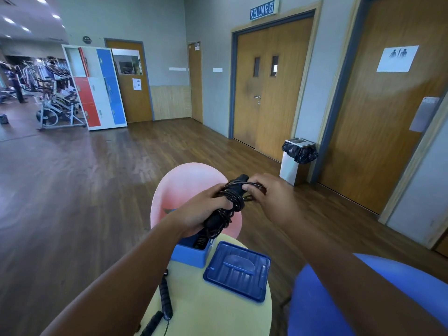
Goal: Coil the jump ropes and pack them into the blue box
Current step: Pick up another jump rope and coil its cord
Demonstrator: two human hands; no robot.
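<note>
We grip the coiled jump rope (234,198) in the left hand (206,209), handles slanting up-right; right hand (269,197) pinches its cord.

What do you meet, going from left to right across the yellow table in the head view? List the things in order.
Loose jump rope → blue box, open, with something dark inside → blue lid lying flat beside it.

Left forearm (121,275) and right forearm (351,260) reach forward, converging ahead of the body. Left hand (206,210): fingers curled round the coiled jump rope (231,198), back of hand toward camera. Right hand (274,197): fingertips (247,188) pinching the bundle's upper loops.
</note>
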